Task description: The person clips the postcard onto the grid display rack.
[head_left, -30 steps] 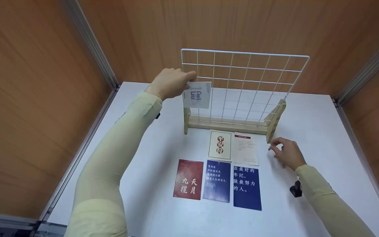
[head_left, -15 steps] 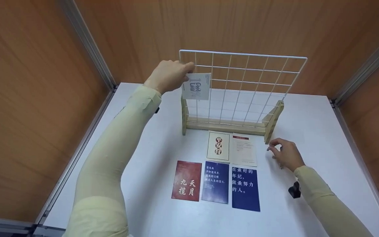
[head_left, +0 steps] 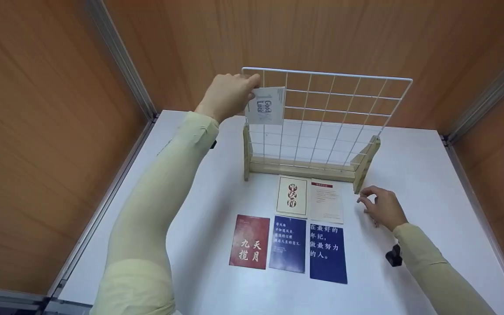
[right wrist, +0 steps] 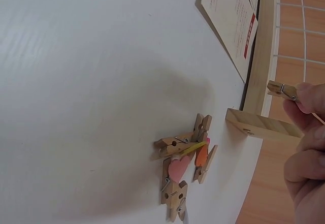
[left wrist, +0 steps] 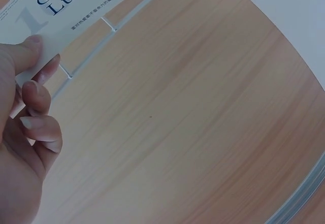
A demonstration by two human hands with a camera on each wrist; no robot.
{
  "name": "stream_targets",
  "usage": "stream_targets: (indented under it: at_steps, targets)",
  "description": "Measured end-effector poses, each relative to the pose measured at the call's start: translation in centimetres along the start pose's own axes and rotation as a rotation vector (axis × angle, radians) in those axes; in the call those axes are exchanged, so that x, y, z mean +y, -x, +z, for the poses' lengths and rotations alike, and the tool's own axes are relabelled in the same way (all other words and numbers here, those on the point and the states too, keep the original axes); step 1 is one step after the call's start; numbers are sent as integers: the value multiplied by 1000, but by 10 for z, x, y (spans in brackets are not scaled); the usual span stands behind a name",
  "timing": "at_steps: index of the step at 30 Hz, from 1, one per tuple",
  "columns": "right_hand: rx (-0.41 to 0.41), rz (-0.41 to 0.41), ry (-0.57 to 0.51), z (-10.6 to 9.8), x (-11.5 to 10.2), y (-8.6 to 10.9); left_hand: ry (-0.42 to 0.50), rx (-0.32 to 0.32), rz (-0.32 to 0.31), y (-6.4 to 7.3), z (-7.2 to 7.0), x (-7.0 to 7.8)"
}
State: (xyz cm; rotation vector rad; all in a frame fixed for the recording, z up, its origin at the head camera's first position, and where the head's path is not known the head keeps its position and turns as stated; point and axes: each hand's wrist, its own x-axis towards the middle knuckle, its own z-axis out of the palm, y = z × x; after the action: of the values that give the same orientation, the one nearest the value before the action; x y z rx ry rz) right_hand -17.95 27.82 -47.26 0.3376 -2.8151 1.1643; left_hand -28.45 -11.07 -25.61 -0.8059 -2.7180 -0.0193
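My left hand [head_left: 230,96] pinches the left edge of a white "Good Luck" card [head_left: 268,107] between thumb and fingers. The card overlaps the upper left of a white wire grid [head_left: 326,73] on a wooden stand [head_left: 302,169]. Its lettering runs sideways in the head view. Beside the stand's right foot, my right hand [head_left: 385,208] pinches a small wooden clothespin [right wrist: 282,90], seen in the right wrist view. Under that hand lies a pile of wooden clothespins, some with coloured hearts, one a pink heart [right wrist: 179,168].
In front of the stand lie a cream card [head_left: 292,197] and a white card with a red header [head_left: 326,201]. Nearer are a red card [head_left: 250,240] and two blue ones, a left blue card [head_left: 288,245] and a right blue card [head_left: 327,264]. Wood-grain walls [head_left: 322,30] surround the white table.
My left hand has raised the Good Luck card up along the grid's left side. My right hand has stayed almost still beside the stand's right foot.
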Motion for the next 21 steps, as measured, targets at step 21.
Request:
stream_targets:
  at_steps: [21]
  targets:
    - [9,63,138,17,66,-10,21,380,12,-30,48,-30]
